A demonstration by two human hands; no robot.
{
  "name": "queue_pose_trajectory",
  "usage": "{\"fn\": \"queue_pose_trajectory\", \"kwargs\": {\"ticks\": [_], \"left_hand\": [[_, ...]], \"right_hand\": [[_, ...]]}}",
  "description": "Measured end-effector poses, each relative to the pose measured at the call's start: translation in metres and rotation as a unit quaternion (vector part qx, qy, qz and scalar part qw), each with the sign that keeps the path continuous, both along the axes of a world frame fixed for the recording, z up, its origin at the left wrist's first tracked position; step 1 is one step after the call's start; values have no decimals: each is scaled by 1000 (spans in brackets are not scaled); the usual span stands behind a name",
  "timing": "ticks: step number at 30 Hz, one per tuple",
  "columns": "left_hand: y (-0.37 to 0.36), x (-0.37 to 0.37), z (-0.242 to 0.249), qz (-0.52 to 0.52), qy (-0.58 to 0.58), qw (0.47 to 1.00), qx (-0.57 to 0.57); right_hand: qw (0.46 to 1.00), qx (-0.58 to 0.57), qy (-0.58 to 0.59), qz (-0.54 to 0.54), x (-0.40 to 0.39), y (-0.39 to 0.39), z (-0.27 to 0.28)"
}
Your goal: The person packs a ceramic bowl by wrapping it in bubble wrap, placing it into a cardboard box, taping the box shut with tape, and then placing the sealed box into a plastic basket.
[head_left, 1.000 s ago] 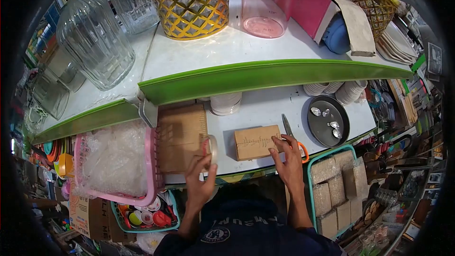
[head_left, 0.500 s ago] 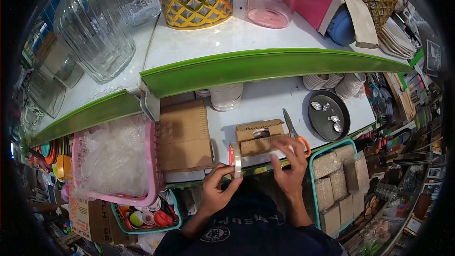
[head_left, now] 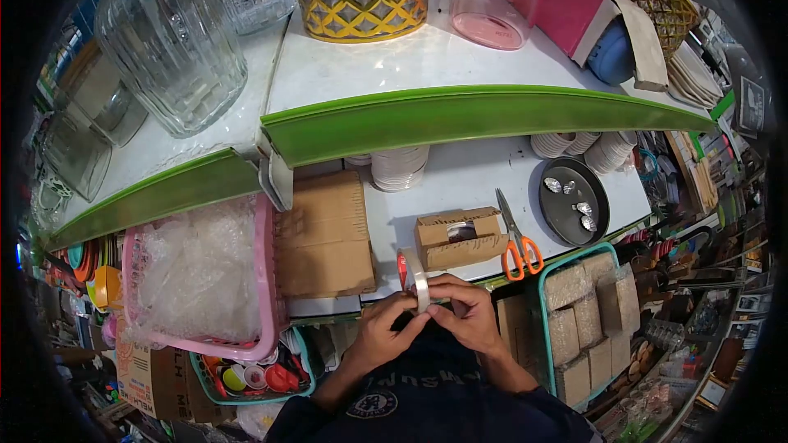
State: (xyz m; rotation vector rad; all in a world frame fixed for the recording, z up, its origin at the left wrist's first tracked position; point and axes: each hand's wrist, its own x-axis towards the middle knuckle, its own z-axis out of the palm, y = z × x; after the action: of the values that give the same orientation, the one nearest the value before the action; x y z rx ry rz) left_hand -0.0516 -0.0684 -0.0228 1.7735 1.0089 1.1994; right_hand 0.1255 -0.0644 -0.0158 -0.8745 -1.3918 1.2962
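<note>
White shelf [head_left: 460, 180]: box [head_left: 460, 238], scissors [head_left: 515, 242].

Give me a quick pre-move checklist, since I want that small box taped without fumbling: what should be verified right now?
1. Tape roll gripped by both the left hand and the right hand: ok.
2. Free tape end found: cannot tell, fingers cover it.
3. Small cardboard box within reach on the shelf: ok.
4. Box flaps closed: not ok, top gapes open.
5. Scissors close by, right of the box: ok.
6. Shelf space around the box free of the flat cardboard: ok, they lie apart.
</note>
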Motion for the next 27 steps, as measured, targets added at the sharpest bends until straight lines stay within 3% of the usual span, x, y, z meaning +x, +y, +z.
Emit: {"fn": "queue_pose_trajectory", "kwargs": {"ticks": [19, 25, 27], "left_hand": [[7, 1, -3, -25, -1, 997, 71], [2, -6, 1, -10, 34, 998, 47], [0, -5, 4, -13, 30, 999, 39]], "right_hand": [[999, -10, 8, -31, -5, -3, -5], [964, 99, -196, -152, -5, -3, 30], [923, 222, -283, -134, 6, -1, 28]]}}
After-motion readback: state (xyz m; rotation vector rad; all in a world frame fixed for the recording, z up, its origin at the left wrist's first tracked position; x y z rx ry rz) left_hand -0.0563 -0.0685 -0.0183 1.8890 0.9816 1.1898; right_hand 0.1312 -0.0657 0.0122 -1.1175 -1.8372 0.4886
